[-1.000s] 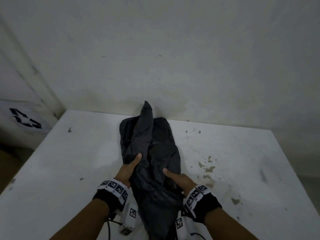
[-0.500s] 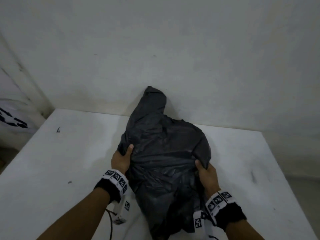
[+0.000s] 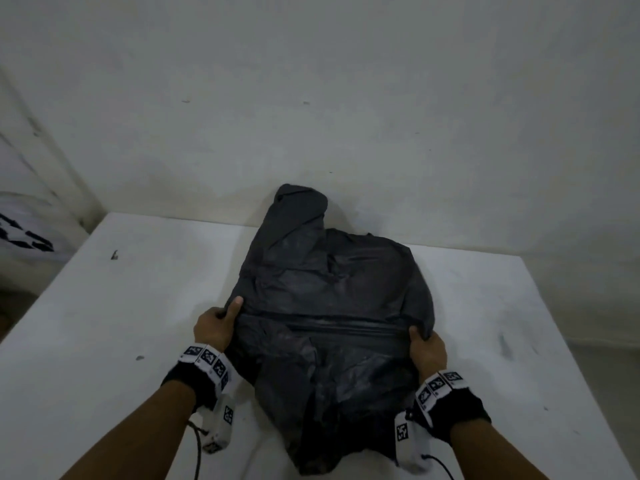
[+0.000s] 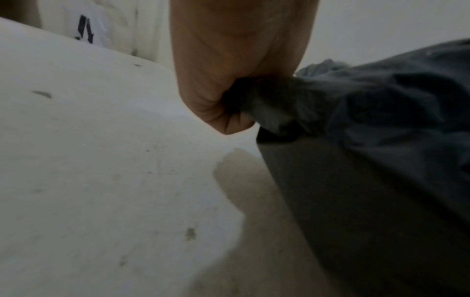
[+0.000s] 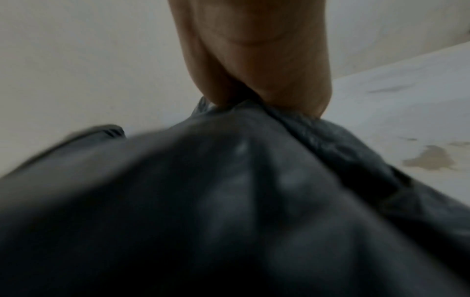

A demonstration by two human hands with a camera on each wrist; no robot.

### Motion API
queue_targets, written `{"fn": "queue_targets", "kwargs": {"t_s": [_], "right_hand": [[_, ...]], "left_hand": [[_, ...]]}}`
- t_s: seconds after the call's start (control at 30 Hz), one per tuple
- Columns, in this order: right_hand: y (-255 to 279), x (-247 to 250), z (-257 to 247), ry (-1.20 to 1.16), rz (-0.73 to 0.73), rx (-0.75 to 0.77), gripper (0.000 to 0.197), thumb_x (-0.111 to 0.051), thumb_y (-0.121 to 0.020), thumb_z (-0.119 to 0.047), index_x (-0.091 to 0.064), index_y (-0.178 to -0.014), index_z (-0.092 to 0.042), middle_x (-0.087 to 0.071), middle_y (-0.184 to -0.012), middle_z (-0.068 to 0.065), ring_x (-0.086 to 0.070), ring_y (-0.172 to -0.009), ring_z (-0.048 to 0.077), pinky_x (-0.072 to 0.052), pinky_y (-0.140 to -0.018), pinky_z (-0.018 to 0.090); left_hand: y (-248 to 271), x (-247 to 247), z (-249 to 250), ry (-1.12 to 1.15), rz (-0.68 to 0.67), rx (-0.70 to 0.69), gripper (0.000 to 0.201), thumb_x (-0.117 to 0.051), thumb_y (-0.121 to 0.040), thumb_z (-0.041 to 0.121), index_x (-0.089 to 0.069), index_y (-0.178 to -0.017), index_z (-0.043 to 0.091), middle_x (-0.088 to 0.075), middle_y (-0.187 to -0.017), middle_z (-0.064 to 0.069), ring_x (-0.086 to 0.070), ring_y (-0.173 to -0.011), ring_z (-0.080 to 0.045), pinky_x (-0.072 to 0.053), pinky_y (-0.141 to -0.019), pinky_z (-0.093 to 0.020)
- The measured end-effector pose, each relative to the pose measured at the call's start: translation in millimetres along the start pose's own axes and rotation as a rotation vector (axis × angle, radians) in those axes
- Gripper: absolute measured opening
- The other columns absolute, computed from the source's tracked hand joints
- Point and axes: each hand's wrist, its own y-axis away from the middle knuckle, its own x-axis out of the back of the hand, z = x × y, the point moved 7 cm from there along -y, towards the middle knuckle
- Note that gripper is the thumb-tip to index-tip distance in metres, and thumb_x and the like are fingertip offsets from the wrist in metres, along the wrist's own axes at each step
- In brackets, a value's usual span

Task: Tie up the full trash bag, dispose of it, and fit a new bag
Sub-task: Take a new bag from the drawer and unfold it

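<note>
A black plastic trash bag (image 3: pixel 332 306) lies spread over the white table (image 3: pixel 104 341), its far end rising against the wall. My left hand (image 3: pixel 221 322) grips the bag's left edge, thumb on top. In the left wrist view the left hand (image 4: pixel 229 108) has a bunched fold of the bag (image 4: pixel 368 140) in its fist. My right hand (image 3: pixel 424 348) grips the bag's right edge. The right wrist view shows that right hand (image 5: pixel 257 96) pinching the bag (image 5: pixel 229 201), which fills the lower frame. A taut crease runs between the two hands.
The table stands in a corner, with a plain wall (image 3: pixel 346 98) behind it. A white object with a black recycling-style mark (image 3: pixel 24 237) stands off the table's left side. Stains (image 5: pixel 429 158) mark the table to the right of the bag.
Both hands have moved apart while gripping the bag, and it has spread from a narrow bundle into a wide sheet stretched between them.
</note>
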Motion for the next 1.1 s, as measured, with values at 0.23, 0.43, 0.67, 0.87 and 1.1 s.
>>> {"fn": "queue_targets", "kwargs": {"t_s": [0.23, 0.43, 0.67, 0.87, 1.1], "right_hand": [[8.3, -12.0, 14.2, -0.015, -0.014, -0.075, 0.042, -0.050, -0.098, -0.024, -0.054, -0.124, 0.009, -0.055, -0.130, 0.029, -0.052, -0.118, 0.043, -0.040, -0.099, 0.041], [13.2, -9.3, -17.8, -0.227, -0.004, 0.027, 0.040, -0.049, -0.099, -0.024, -0.053, -0.126, 0.006, -0.056, -0.129, 0.023, -0.053, -0.118, 0.038, -0.040, -0.095, 0.036], [4.3, 2.3, -10.9, -0.122, 0.038, 0.032, 0.045, -0.045, -0.100, -0.030, -0.051, -0.128, 0.004, -0.052, -0.135, 0.025, -0.050, -0.122, 0.040, -0.037, -0.101, 0.040], [1.0, -0.6, 36.0, -0.002, -0.002, -0.096, 0.055, -0.040, -0.102, -0.033, -0.035, -0.140, 0.006, -0.041, -0.143, 0.029, -0.043, -0.128, 0.044, -0.034, -0.103, 0.041], [-4.2, -23.2, 74.2, 0.239, -0.305, 0.015, 0.091, -0.076, -0.075, -0.041, -0.032, -0.146, -0.004, -0.047, -0.143, 0.019, -0.048, -0.128, 0.037, -0.038, -0.109, 0.043]], "left_hand": [[26.1, 12.7, 0.8, -0.036, 0.184, -0.121, 0.062, -0.073, -0.079, 0.044, -0.052, -0.117, 0.000, -0.051, -0.121, -0.022, -0.047, -0.115, -0.037, -0.039, -0.096, -0.040], [78.9, -32.0, 65.3, -0.076, -0.384, -0.726, 0.027, -0.057, -0.090, 0.048, -0.073, -0.084, 0.027, -0.068, -0.091, 0.006, -0.062, -0.089, -0.003, -0.048, -0.085, -0.027], [82.1, -46.3, 4.9, -0.736, -0.596, -0.742, 0.085, -0.028, -0.075, 0.087, -0.047, -0.055, 0.007, -0.047, -0.053, 0.000, -0.048, -0.054, -0.011, -0.035, -0.060, -0.026], [65.1, -15.5, -39.8, -1.183, -0.418, -0.800, 0.075, -0.015, -0.068, 0.078, -0.060, -0.087, 0.021, -0.058, -0.104, 0.002, -0.051, -0.103, -0.019, -0.037, -0.085, -0.033], [86.5, -27.8, -0.4, -0.751, -0.242, -1.013, 0.026, -0.051, -0.084, 0.056, -0.058, -0.083, 0.031, -0.057, -0.094, 0.009, -0.054, -0.087, -0.013, -0.042, -0.071, -0.027]]}}
